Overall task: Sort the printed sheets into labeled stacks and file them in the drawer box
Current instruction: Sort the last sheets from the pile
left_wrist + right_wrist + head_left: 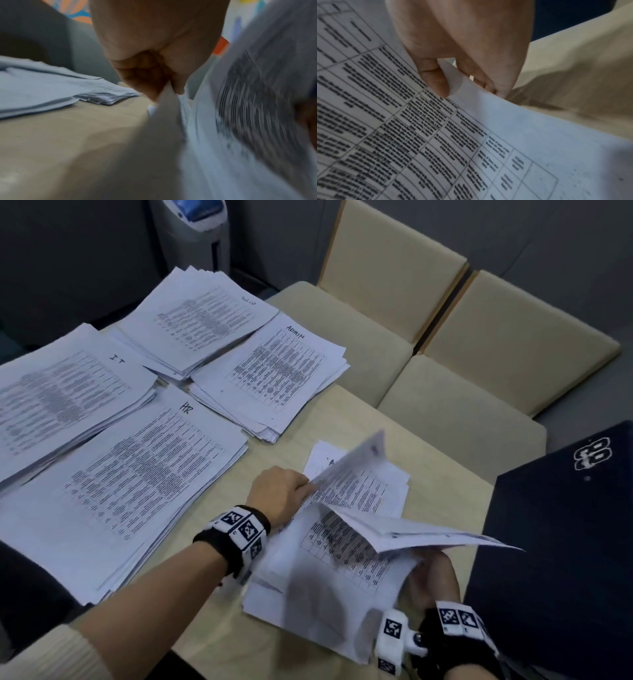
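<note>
While the left hand (279, 496) pinches a lifted sheet (349, 465) and the right hand (433, 578) grips another sheet (421, 534), the HR stack (137, 484) is found at ten o'clock, nearer the left

Handwritten labels I am reading on the paper stacks

I am seeing "IT" on the left stack (68, 392), "HR" on the near stack (137, 491) and "ADMIN" on the right stack (274, 378); the far stack (202, 326) is carrying a scrawl I cannot make out. The dark box (555, 559) is showing what looks like "88". The printed tables are staying too blurred to read.
</note>
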### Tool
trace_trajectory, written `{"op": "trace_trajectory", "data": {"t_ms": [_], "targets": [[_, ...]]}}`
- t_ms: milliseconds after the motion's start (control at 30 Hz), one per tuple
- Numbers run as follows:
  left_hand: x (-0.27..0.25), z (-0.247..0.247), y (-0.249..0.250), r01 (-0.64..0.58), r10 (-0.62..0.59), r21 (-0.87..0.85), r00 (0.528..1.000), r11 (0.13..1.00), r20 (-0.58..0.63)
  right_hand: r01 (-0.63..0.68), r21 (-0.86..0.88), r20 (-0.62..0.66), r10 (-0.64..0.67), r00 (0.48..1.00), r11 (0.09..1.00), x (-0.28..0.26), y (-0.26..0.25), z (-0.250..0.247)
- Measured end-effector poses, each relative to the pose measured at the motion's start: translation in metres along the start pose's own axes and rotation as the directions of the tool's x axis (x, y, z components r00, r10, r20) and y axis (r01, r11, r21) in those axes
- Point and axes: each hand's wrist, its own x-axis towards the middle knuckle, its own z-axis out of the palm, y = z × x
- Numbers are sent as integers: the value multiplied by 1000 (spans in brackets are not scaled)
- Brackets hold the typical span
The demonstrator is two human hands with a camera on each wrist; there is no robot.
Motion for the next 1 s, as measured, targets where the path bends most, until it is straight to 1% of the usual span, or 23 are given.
{"op": "trace_trajectory", "data": {"t_ms": [33,67,100,133,167,200,233,267,333,367,433,533,600,633,733,833,867,933,1000], "targets": [[-1,-1,2,-10,11,-142,1000,990,5,4,38,27,-5,1000,999,1,1,0],[-2,-2,5,-4,11,-312,1000,950,22,20,75,49,-24,998,997,0,-1,3],[-4,-5,11,24,-3,-504,999,864,41,35,81,89,-42,995,996,-2,-3,6],[-7,-9,16,61,-30,-683,998,728,57,72,76,79,-77,994,995,-5,-5,10],[-10,-12,21,82,-61,-810,996,581,58,144,49,56,-147,988,988,-1,-6,8],[-12,-14,23,90,-93,-876,994,474,52,207,4,12,-207,978,978,0,-7,8],[-13,-15,25,93,-128,-897,991,433,41,250,-21,-7,-250,968,968,4,-8,8],[-12,-15,25,101,-162,-890,986,445,31,263,-22,-49,-263,963,965,3,-9,10],[-11,-16,21,128,-182,-831,983,542,33,316,-50,-78,-319,944,947,1,-10,11],[-11,-15,18,146,-184,-808,982,570,48,320,-57,-97,-324,941,946,3,-10,9],[-11,-12,11,172,-204,-799,977,576,63,322,-45,-133,-325,936,946,3,-10,7],[-10,-4,2,181,-256,-790,966,586,31,297,-7,-143,-295,945,955,0,-10,4],[-7,0,-3,214,-280,-797,958,566,58,280,18,-133,-275,952,960,-1,-10,4],[-7,1,-4,227,-274,-807,958,545,84,268,0,-123,-266,956,963,-2,-8,3],[-10,-4,1,188,-162,-833,979,521,120,241,-41,-32,-242,970,970,-11,-8,6],[-13,-8,6,247,-67,-855,967,455,244,291,-150,-3,-295,956,945,-13,-5,8],[-14,-9,7,270,-44,-851,959,451,280,308,-155,12,-310,951,939,-11,-5,8],[-15,-10,10,337,-67,-821,936,461,346,320,-124,2,-322,947,939,-12,-2,12],[-15,-9,11,395,-139,-801,917,450,374,311,-176,-48,-324,945,934,-12,0,11]]}}
